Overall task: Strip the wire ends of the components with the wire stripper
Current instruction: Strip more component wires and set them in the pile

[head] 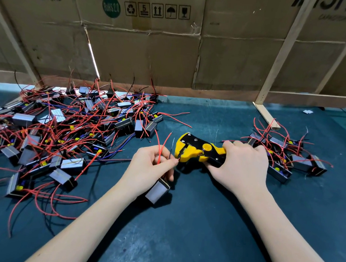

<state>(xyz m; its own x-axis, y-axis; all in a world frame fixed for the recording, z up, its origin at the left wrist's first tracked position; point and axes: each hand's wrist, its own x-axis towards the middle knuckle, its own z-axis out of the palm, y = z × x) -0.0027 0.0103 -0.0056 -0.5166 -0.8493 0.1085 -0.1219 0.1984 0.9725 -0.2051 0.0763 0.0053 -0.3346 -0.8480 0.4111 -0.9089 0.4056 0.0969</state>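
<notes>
Now, at the wire stripper: a red wire end sits at its jaws.

From the head view I see my right hand [243, 162] with its grip wrapped round the handles of the yellow-and-black wire stripper [200, 150] at mid-desk [189, 229]. Just left of the stripper, my left hand [151, 167] pinches the red wires [161, 149] of one component [157, 191], which hangs below that hand. Farther left lies the big component pile [60, 131]; a smaller pile [283, 154] sits right of the stripper.
</notes>
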